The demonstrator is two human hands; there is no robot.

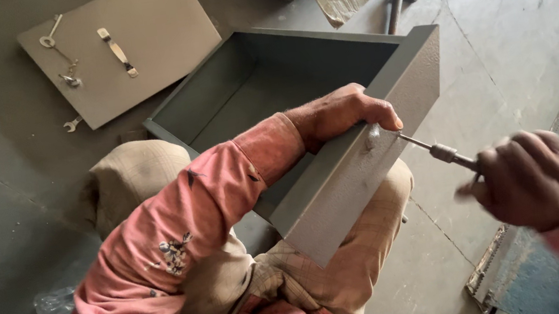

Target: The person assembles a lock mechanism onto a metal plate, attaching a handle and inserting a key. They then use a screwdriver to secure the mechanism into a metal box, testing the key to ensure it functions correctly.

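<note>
1. Right hand [527, 180]: grip closed around the handle of a screwdriver [439, 151], which is mostly hidden inside the fist; only the metal shank and collar show.
2. Screwdriver, long axis: the shank runs from the right hand up and to the left, its tip touching the outer face of the near side wall of the grey metal box [343, 192]. The contact point lies to the left of the grip and slightly higher in the head view.
3. Left hand [339, 113]: grip clamped over the top edge of the same wall, fingers curled over the outer face, thumb side toward the box interior. The fingertip ends just beside the tool tip; whether a screw sits there cannot be told.
4. Of the two hands, the left is the nearer to the contact point; the right stands apart from it by the length of the shank.
5. Grey metal box: open-topped, tilted, resting across the person's lap and knee, its far corner pointing away toward the concrete floor [508, 23].
6. Surroundings: a flat grey panel [153, 36] lies on the floor beyond the box, well apart from both hands, bearing a handle [117, 52]; a small spanner [72, 124] lies at its near edge.
</note>
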